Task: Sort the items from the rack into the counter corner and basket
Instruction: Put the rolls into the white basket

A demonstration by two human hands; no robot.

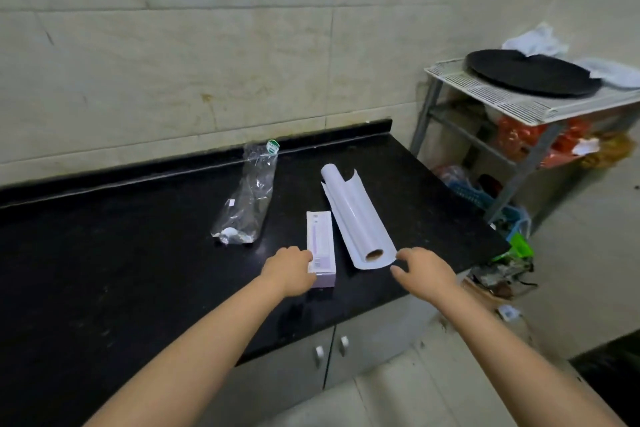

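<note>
Head cam: left hand (290,270) touching lilac box (321,248), print unreadable; right hand (424,270) spread, empty.

Two bare forearms, no sleeves, watch or rings; left grip (290,270) and right grip (424,270) gloveless.
</note>
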